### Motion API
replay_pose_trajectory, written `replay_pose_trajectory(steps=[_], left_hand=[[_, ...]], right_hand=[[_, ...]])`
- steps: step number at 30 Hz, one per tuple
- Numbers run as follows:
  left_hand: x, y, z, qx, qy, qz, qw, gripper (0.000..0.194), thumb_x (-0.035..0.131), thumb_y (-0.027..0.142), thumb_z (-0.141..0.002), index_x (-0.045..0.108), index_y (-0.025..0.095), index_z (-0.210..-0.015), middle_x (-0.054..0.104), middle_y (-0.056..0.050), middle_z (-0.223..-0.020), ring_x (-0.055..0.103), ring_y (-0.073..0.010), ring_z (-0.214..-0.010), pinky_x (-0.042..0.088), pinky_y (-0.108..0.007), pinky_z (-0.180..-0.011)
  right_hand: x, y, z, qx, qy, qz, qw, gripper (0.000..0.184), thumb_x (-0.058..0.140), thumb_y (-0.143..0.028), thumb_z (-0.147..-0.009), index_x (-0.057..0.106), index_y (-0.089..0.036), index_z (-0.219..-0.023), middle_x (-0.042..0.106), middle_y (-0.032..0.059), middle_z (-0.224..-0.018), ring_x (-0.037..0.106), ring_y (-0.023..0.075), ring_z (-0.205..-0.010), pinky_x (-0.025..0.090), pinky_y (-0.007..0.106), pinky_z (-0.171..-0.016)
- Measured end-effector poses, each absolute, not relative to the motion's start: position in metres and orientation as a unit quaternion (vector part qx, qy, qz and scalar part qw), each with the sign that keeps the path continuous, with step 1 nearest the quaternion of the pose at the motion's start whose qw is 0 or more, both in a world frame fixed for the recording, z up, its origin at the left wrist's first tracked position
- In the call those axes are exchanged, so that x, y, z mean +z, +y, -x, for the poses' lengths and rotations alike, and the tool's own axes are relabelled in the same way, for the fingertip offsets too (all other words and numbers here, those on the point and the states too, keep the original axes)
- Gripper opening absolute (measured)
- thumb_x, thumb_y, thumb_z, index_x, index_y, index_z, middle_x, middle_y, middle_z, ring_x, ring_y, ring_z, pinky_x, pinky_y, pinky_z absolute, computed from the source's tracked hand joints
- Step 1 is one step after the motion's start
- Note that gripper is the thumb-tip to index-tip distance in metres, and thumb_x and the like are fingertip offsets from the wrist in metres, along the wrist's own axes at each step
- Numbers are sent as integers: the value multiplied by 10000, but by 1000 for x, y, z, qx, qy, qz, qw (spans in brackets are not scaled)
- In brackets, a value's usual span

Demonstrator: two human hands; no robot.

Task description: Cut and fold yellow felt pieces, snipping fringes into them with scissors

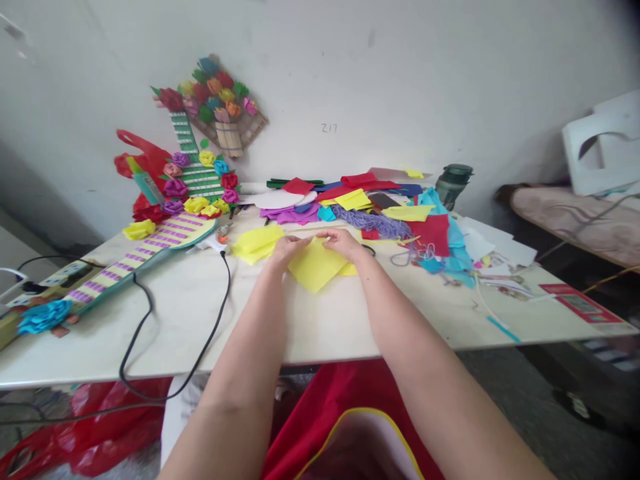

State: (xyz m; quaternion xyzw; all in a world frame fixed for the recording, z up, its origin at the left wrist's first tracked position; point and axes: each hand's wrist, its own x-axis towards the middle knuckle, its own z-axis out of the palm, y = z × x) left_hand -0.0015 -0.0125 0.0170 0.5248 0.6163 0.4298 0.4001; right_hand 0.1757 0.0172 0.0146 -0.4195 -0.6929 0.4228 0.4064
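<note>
Between my two hands is a square of yellow crepe paper, held by its upper edge with one corner pointing toward me. My left hand has its fingers closed on the sheet's left side. On the upper right edge, my right hand pinches the same sheet; its fingertips are small and partly blurred. Another yellow piece shows under the sheet at the right. Just left of my left hand lies a loose stack of yellow paper pieces on the white table.
Left stand strip panels trimmed with paper flowers, near a glue gun whose black cord hangs over the front edge. Behind my hands are coloured paper and purple yarn. A dark green bottle stands at back right.
</note>
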Motion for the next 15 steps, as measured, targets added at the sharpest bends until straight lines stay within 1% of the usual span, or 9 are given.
replay_pose_trajectory(steps=[2, 4, 5, 7, 11, 15], left_hand=[[15, -12, -1, 406, 642, -557, 335, 257, 736, 404, -584, 633, 172, -622, 617, -41, -625, 577, -187, -641, 403, -260, -554], [13, -10, -4, 402, 655, -571, 289, 190, 721, 321, -604, 601, 185, -548, 594, -29, -574, 569, -183, -637, 402, -257, -562], [12, -9, -4, 402, 658, -573, 277, 182, 708, 297, -616, 589, 192, -528, 584, -27, -556, 569, -186, -638, 405, -258, -568], [10, -7, -4, 402, 667, -572, 258, 177, 686, 274, -634, 578, 203, -514, 577, -29, -546, 575, -196, -652, 414, -267, -588], [8, -4, 0, 396, 692, -556, 234, 157, 649, 255, -658, 570, 209, -530, 584, -35, -574, 584, -209, -673, 418, -285, -625], [10, -5, 3, 399, 702, -542, 233, 143, 644, 249, -654, 562, 209, -544, 587, -37, -592, 584, -213, -688, 413, -286, -645]], right_hand=[[15, 16, -173, 396, -712, 413, 406, 423, 565, -54, -676, 678, -188, -1061, 696, 36, -998, 622, 111, -833, 476, 249, -791], [14, 18, -173, 370, -730, 415, 397, 449, 574, -106, -716, 635, -194, -1153, 678, 56, -1067, 612, 125, -931, 462, 257, -837], [12, 19, -174, 356, -735, 424, 391, 448, 569, -145, -745, 613, -193, -1189, 676, 63, -1068, 611, 130, -944, 458, 263, -849], [8, 23, -179, 326, -736, 456, 380, 439, 534, -213, -799, 579, -200, -1236, 682, 60, -1040, 622, 133, -907, 459, 276, -854], [4, 30, -192, 279, -713, 524, 374, 427, 491, -230, -836, 556, -244, -1258, 690, 24, -999, 638, 126, -807, 474, 289, -836], [10, 28, -203, 183, -705, 584, 359, 397, 517, -194, -819, 600, -255, -1202, 685, 26, -1046, 622, 161, -945, 463, 292, -865]])
